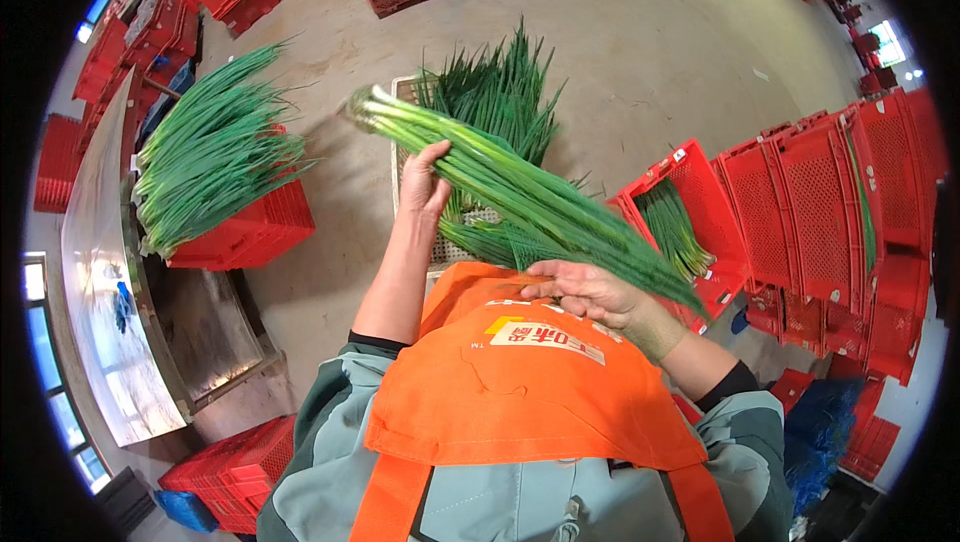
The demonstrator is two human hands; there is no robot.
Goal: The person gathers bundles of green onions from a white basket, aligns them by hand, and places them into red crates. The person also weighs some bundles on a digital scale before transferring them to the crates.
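Observation:
My left hand (425, 180) grips a bunch of green onions (517, 186) near the white root end. The bunch slants across in front of me, roots at upper left, leaf tips at lower right. My right hand (592, 294) is below the leaves, close to the orange apron (525, 384), fingers spread and slightly blurred; I see nothing held in it. Beyond the held bunch, more green onions (495, 96) stand in a cream plastic crate (403, 88). Others lie in its near part, partly hidden by my left arm and the bunch.
At left, a pile of green onions (210, 159) rests on red crates (262, 231) beside a metal-topped table (105, 264). To the right, a tilted red crate (716, 223) holds green onions (671, 231), next to stacked red crates (817, 204). More red crates (232, 467) stand behind at lower left.

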